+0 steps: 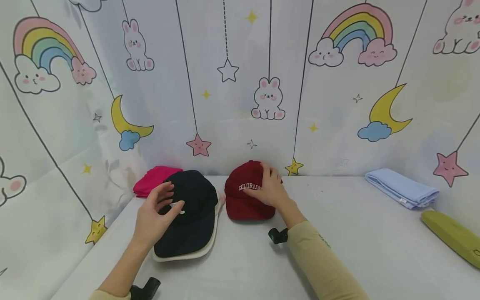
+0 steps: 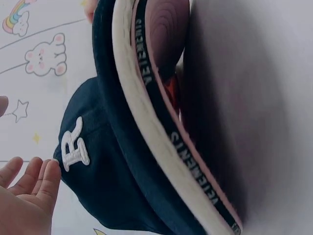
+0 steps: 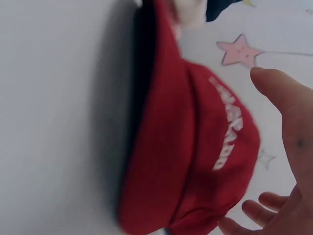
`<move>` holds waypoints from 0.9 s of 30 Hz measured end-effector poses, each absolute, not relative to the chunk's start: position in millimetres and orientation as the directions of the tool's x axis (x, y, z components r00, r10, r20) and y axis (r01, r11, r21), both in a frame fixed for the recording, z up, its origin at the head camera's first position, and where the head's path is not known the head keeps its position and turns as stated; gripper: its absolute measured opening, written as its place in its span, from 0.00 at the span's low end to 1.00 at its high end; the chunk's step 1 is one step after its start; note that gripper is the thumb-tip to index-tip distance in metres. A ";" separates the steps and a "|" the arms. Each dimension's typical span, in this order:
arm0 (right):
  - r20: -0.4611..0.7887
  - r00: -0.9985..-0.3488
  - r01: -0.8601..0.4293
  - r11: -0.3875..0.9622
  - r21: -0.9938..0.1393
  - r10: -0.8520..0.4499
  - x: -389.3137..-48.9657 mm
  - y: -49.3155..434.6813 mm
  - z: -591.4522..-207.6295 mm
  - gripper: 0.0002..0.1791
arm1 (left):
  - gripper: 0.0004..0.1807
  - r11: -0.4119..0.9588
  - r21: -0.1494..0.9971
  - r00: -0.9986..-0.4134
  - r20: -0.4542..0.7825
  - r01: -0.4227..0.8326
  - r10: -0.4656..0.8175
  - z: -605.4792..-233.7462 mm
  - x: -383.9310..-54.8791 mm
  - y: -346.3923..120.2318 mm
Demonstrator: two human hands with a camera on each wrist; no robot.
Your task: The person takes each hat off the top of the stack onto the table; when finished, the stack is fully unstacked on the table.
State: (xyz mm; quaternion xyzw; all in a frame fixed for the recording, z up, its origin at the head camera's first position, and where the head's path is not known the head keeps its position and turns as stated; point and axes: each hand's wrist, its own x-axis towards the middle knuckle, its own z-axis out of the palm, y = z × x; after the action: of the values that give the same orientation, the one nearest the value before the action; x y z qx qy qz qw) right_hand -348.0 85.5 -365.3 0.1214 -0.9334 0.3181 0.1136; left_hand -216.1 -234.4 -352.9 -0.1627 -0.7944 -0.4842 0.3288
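My left hand [image 1: 150, 221] is at the left side of a dark navy cap [image 1: 195, 225], thumb and fingers spread apart and gripping nothing. In the left wrist view its fingertips [image 2: 51, 171] lie by the crown, near a raised white letter R; whether they touch cannot be told. Beneath the navy cap lies a cream-brimmed cap [image 2: 146, 115], and under that shows a pink edge with a dark lettered band. My right hand [image 1: 275, 192] is spread over the right side of a dark red cap [image 1: 240, 208] lettered "COLORADO". The right wrist view shows the thumb apart from this cap [image 3: 168, 161], other fingertips by its crown.
A bright pink folded cloth item [image 1: 153, 179] sits behind the navy cap. To the right lie a folded light blue cloth [image 1: 401, 187] and a long green object [image 1: 451, 237]. A patterned curtain [image 1: 232, 112] stands behind the white table [image 1: 337, 250].
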 end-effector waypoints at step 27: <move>0.333 -0.887 -0.461 0.665 -0.587 -0.321 -312.9 5.7 -321.2 0.54 | 0.35 0.599 0.744 -0.844 0.498 0.298 -0.200 -368.2 -214.5 -274.9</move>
State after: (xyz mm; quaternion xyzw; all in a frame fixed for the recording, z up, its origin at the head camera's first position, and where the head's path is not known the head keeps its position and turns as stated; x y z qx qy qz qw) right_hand -312.9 5.7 -321.2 0.2155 -0.9069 0.3476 0.1011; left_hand -214.5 -274.9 -368.2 -0.0288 -0.8497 -0.4471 0.2782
